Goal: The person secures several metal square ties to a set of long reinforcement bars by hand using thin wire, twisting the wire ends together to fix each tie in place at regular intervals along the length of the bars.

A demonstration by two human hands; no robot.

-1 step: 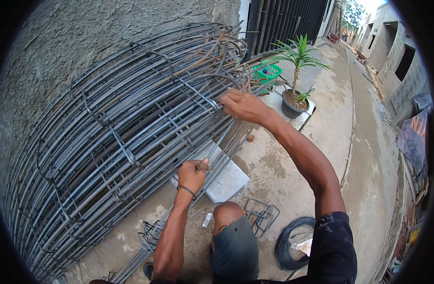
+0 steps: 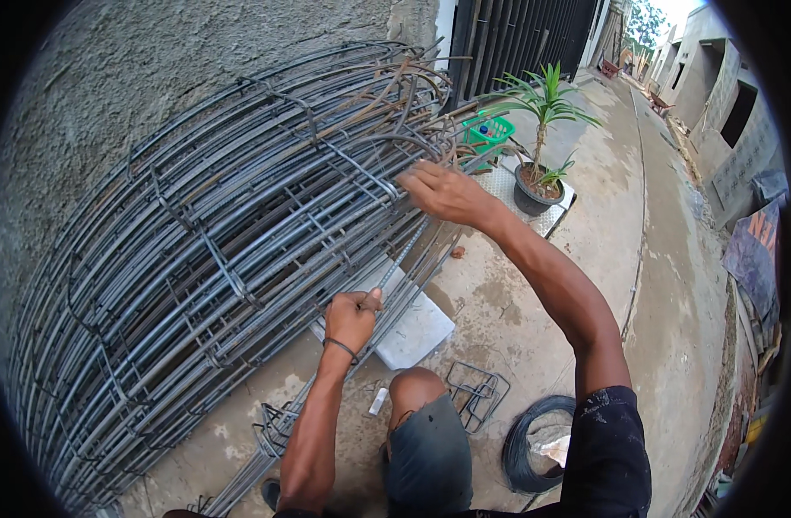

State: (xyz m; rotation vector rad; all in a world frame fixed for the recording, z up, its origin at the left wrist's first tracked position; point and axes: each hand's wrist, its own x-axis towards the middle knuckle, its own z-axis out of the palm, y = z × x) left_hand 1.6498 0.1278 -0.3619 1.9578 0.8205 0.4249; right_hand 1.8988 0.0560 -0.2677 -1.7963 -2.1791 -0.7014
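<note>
**Two hands on a steel bar beside stacked rebar cages**

Far left of both hands: a rough plastered wall point(image 2: 154, 95), with a big stack of rebar cages point(image 2: 197, 259) leaning against it, ringed by bent stirrups and filling everything left of the hands.

Left hand point(image 2: 352, 318): closed in a fist around a long ribbed steel bar point(image 2: 401, 257), thumb on top, a dark band at the wrist. Bar slanting up from the ground below that hand, through the fist, toward the right hand, just beside the cage stack. Under and just right of the fist: a pale flat slab point(image 2: 417, 332) on the concrete. Below the left forearm: loose square stirrups point(image 2: 279, 427) on the ground. Between the forearms: a bent knee in grey shorts point(image 2: 426, 432), with a small white tube-like object point(image 2: 377, 401) just left of it.

Right hand point(image 2: 447, 194): fingers bent, resting on the upper end of the stack where the bar meets it; firm grasp or mere touch, cannot tell. Below the right arm: another wire stirrup frame point(image 2: 477, 393) and a coil of dark binding wire point(image 2: 534, 440) around a pale scrap.

Beyond the right hand: a green basket point(image 2: 490, 131), contents too small to tell, and a dark pot point(image 2: 534, 194) holding a spiky green plant point(image 2: 542, 104), set on a light slab. Further right: an open concrete lane point(image 2: 672, 259) running away.
</note>
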